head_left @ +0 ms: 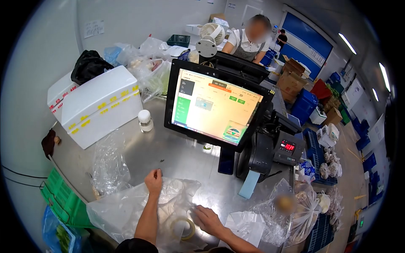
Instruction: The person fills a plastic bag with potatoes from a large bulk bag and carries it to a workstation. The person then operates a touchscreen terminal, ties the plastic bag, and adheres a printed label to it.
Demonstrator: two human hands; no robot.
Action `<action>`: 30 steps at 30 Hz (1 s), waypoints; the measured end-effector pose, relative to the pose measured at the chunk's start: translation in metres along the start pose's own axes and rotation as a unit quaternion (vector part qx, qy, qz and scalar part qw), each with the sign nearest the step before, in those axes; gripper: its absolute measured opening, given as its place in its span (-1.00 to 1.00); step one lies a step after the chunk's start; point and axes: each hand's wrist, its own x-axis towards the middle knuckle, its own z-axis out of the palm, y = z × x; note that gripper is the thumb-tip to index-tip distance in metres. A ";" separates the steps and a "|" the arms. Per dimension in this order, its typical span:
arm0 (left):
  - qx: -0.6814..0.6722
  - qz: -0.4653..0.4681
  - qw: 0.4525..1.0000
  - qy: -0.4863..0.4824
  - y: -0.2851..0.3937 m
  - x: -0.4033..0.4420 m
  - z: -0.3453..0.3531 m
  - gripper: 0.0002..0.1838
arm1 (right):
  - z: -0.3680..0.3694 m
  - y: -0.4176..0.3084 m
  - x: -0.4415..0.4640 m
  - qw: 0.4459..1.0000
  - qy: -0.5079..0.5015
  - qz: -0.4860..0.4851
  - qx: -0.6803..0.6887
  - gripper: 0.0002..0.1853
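My left hand point(153, 181) is closed above the upper edge of a clear plastic bag point(122, 211) spread on the metal table; what its fingers hold, if anything, is too small to make out. My right hand point(206, 219) lies with fingers spread at the right side of the plastic. Between my forearms, a roll of tape point(192, 230) rests at the near edge. Beyond my hands stands a lit touch screen point(215, 105).
White foam boxes point(101, 105), a small jar point(145, 121) and crumpled plastic point(110, 162) are at left. A label printer point(257, 154) and a scale display point(288, 146) stand right. Bagged goods point(306, 211) lie at the right edge. A person point(249, 44) is behind the screen.
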 end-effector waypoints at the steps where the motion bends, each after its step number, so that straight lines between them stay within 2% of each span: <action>1: 0.002 -0.002 1.000 -0.002 -0.001 0.000 0.000 -0.78 | 0.001 0.001 -0.002 1.000 -0.005 0.002 0.007 -0.71; 9: 0.006 -0.011 1.000 -0.005 0.002 0.000 0.000 -0.77 | 0.008 0.005 -0.006 0.999 -0.031 0.007 0.042 -0.73; 12: -0.001 -0.009 1.000 -0.004 0.002 0.000 0.000 -0.78 | 0.015 0.011 -0.015 0.996 -0.077 0.025 0.041 -0.64; 17: 0.011 -0.021 0.999 -0.022 0.005 0.001 -0.002 -0.77 | 0.019 0.013 -0.019 0.996 -0.079 0.009 0.033 -0.61; 20: 0.068 0.025 0.997 -0.018 0.000 0.001 -0.001 -0.75 | 0.035 0.023 -0.032 0.994 -0.104 0.011 0.016 -0.61; 21: 0.073 -0.001 0.997 -0.033 -0.006 0.000 0.000 -0.74 | 0.025 0.014 -0.027 0.996 -0.088 -0.002 0.021 -0.65; 22: 0.079 -0.026 0.995 -0.050 -0.012 0.000 0.001 -0.74 | 0.016 0.006 -0.017 0.999 -0.026 -0.026 0.026 -0.72; 23: 0.069 -0.018 0.996 -0.053 -0.008 0.001 0.002 -0.74 | 0.017 0.006 -0.019 0.999 -0.014 -0.031 0.019 -0.71; 27: 0.040 0.024 0.998 -0.035 -0.010 -0.001 0.005 -0.73 | 0.027 0.007 -0.031 1.000 -0.002 -0.020 -0.002 -0.73; 30: 0.031 0.001 0.998 -0.052 -0.011 0.000 0.005 -0.72 | 0.030 0.009 -0.039 1.000 0.000 -0.016 0.000 -0.72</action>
